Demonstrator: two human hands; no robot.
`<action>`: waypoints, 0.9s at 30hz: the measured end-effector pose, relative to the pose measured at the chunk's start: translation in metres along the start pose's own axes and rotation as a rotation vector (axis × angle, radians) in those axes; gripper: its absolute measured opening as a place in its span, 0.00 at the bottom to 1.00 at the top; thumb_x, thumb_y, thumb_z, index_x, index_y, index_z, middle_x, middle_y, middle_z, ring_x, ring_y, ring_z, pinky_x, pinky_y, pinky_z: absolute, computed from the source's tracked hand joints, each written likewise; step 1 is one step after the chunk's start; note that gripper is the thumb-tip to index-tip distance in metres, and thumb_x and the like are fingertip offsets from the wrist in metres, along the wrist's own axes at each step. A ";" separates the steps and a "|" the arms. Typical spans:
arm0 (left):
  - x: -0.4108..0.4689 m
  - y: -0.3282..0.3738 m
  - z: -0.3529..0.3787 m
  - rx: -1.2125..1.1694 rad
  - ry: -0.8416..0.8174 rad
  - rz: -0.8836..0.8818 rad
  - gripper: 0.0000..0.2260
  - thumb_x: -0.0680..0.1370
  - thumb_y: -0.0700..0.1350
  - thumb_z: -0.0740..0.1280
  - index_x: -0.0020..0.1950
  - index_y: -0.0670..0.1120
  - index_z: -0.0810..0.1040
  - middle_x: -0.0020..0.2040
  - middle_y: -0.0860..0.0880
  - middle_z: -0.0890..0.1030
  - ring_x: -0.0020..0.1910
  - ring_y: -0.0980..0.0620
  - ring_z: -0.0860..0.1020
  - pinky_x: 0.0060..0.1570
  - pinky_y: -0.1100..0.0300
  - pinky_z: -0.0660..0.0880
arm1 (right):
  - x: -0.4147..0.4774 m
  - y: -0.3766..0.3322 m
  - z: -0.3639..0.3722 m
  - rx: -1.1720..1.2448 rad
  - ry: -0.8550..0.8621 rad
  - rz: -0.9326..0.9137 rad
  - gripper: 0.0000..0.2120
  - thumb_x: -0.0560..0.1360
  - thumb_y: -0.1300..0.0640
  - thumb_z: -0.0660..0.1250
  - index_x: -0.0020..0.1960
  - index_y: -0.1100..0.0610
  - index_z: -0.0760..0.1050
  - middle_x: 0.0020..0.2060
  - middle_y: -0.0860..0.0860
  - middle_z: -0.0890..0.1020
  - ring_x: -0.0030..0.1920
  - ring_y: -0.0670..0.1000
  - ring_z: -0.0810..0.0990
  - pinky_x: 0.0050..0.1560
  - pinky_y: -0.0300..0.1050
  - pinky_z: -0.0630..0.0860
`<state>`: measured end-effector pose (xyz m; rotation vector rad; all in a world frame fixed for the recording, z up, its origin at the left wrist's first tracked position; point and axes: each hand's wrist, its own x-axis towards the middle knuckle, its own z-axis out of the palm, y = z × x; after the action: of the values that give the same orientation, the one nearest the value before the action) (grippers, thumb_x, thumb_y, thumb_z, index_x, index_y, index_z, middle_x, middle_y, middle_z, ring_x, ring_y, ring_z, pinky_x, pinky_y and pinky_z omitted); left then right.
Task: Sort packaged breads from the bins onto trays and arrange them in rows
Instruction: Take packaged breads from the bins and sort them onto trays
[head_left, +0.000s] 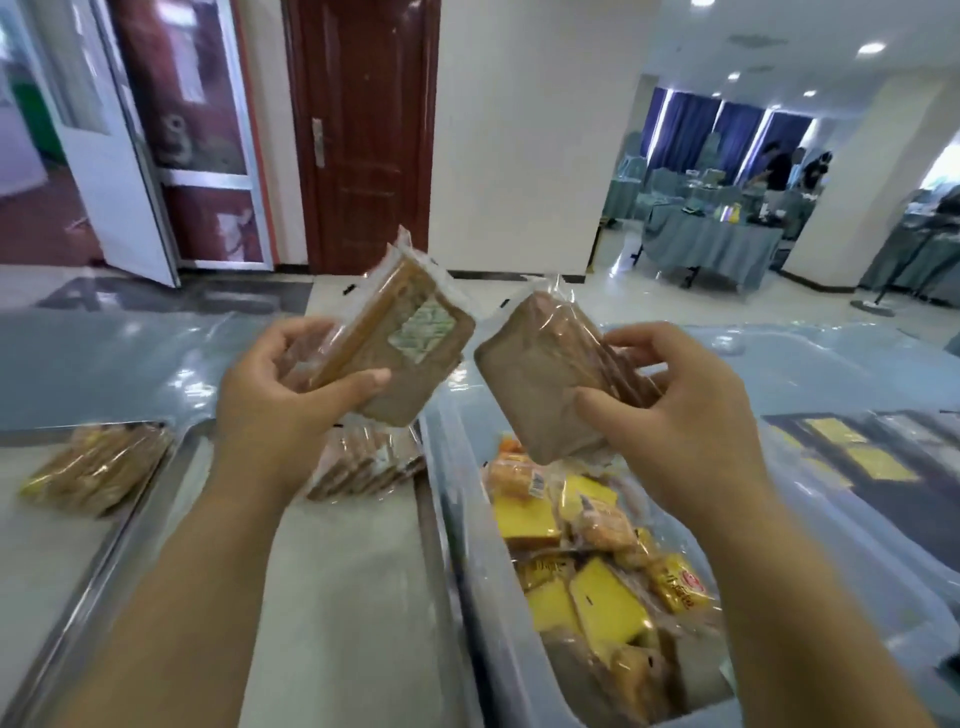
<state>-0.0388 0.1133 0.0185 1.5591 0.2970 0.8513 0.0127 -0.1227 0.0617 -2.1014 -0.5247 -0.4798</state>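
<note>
Left hand (291, 384) grips 1 brown bread pack (395, 358); right hand (670, 405) grips another (545, 384), both raised above the bin (457, 467). Judgement: lay each flush beside the brown row (363, 462) on the middle tray (332, 571), edges aligned.

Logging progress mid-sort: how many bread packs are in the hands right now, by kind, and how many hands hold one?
Brown bread pack with a pale green label, in the left hand: 1
Plain brown bread pack in clear wrap, in the right hand: 1
Hands with a grip on a pack: 2
Total packs held: 2
</note>
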 end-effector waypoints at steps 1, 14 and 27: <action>0.001 -0.005 -0.019 -0.006 0.024 -0.014 0.18 0.64 0.40 0.78 0.45 0.57 0.76 0.47 0.53 0.81 0.39 0.61 0.81 0.34 0.67 0.76 | -0.003 -0.013 0.012 0.020 -0.018 0.003 0.17 0.66 0.55 0.75 0.45 0.38 0.72 0.41 0.38 0.78 0.40 0.40 0.78 0.37 0.36 0.74; 0.002 -0.120 -0.193 0.285 -0.030 -0.335 0.21 0.64 0.41 0.79 0.53 0.53 0.75 0.46 0.52 0.80 0.43 0.53 0.79 0.36 0.61 0.73 | -0.050 -0.082 0.192 -0.348 -0.570 0.242 0.12 0.68 0.48 0.70 0.49 0.47 0.73 0.38 0.43 0.78 0.37 0.42 0.76 0.32 0.37 0.71; 0.065 -0.195 -0.178 0.566 -0.273 -0.297 0.21 0.69 0.54 0.74 0.56 0.55 0.68 0.55 0.53 0.73 0.47 0.59 0.75 0.44 0.60 0.78 | -0.017 -0.040 0.336 -0.152 -0.600 0.428 0.05 0.72 0.56 0.68 0.44 0.52 0.72 0.38 0.48 0.79 0.37 0.45 0.78 0.38 0.41 0.77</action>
<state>-0.0558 0.3256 -0.1503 2.0632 0.5884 0.3215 0.0245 0.1761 -0.0979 -2.4143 -0.3553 0.3806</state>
